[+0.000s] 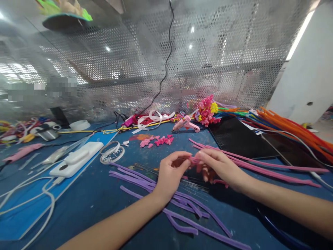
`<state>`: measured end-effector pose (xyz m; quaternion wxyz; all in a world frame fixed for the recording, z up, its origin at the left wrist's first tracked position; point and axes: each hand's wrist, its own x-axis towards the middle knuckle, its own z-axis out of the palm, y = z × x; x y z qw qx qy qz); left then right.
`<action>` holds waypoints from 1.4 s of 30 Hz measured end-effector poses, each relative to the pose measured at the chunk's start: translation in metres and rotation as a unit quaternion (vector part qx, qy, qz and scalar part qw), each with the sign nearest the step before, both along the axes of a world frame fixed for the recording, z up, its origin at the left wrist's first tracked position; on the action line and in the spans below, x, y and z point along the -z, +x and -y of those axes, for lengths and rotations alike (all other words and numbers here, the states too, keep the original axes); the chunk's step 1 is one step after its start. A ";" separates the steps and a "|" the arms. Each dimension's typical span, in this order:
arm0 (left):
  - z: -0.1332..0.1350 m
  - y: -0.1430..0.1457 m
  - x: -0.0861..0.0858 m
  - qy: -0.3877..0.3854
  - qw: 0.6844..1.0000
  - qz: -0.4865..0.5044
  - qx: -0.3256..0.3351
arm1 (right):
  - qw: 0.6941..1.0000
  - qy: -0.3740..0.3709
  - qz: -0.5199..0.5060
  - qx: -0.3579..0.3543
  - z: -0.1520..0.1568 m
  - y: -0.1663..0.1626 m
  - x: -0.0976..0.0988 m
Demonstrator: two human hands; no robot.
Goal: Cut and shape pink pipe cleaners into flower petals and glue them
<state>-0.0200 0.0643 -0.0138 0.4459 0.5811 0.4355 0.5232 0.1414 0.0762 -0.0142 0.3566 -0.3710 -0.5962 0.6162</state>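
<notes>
Between the fingertips of both hands is a small pink pipe cleaner piece [194, 160]. My left hand [173, 172] pinches its left end, and my right hand [218, 166] pinches it from the right. A further pink length [221, 182] shows below the right hand; whether it joins the held piece I cannot tell. Several purple pipe cleaners [187, 205] lie under and in front of my left wrist. Long pink pipe cleaners [273, 170] stretch to the right behind my right hand. Thin metal wires [195, 186] lie beneath the hands.
Small pink flower shapes [156, 140] lie beyond the hands, with a pink glue gun [186, 124] behind them. A pink and yellow flower bunch [208, 110] stands at the back. Left are a bead dish [112, 155] and a white power bank [76, 159] with cables. Orange pipe cleaners [293, 130] lie right.
</notes>
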 end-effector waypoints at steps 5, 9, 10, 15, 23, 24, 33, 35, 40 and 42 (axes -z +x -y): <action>0.002 0.000 -0.002 0.009 1.000 -0.004 -0.007 | 0.998 -0.042 -0.037 -0.018 0.001 -0.002 0.001; 0.000 0.000 0.000 0.000 1.000 0.008 -0.005 | 0.998 -0.034 -0.059 -0.002 -0.002 -0.002 0.003; 0.000 0.000 0.001 -0.001 1.000 0.010 -0.006 | 0.998 -0.030 -0.060 0.001 -0.003 -0.002 0.003; -0.001 0.000 0.001 -0.006 1.000 0.020 -0.005 | 0.997 -0.031 -0.064 0.008 -0.005 -0.001 0.004; -0.002 0.000 0.002 -0.042 0.997 0.057 -0.003 | 0.997 -0.020 -0.070 0.012 -0.007 0.000 0.009; -0.002 0.000 0.002 -0.044 0.997 0.058 -0.004 | 0.997 -0.023 -0.070 0.010 -0.007 0.000 0.009; -0.002 0.001 0.001 -0.030 0.998 0.051 -0.006 | 0.989 -0.101 -0.108 0.020 -0.006 0.000 0.008; -0.002 0.001 0.002 -0.027 0.998 0.050 -0.007 | 0.987 -0.119 -0.106 0.022 -0.006 0.000 0.008; -0.003 0.000 0.003 -0.022 0.998 0.050 0.006 | 0.986 -0.150 -0.072 0.010 -0.007 0.003 0.011; -0.003 0.000 0.003 -0.019 0.999 0.049 0.011 | 0.987 -0.148 -0.062 0.000 -0.008 0.004 0.012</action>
